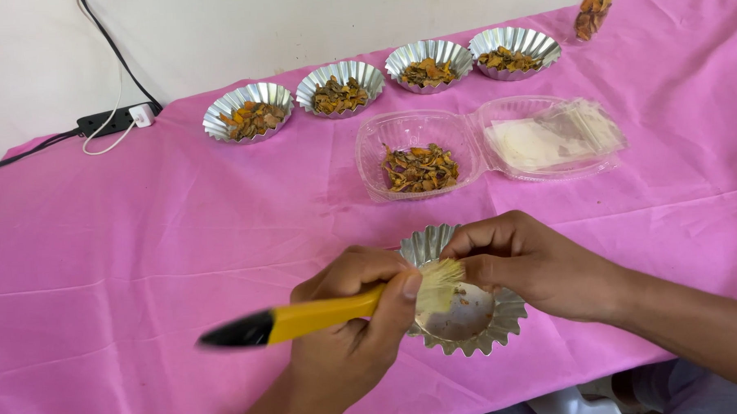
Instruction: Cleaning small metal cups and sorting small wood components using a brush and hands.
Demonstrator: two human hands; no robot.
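The left hand [352, 330] is closed around the yellow handle of a brush [323, 313] with a black tip, its pale bristles resting inside a fluted foil cup [471, 326] at the near edge of the pink cloth [142, 264]. The right hand [534, 262] pinches the cup's far rim between curled fingers. Beyond the cup lies an open clear clamshell box [407, 132] holding dried orange-brown pieces in its left half. Four filled foil cups [344, 87] stand in a row at the far side
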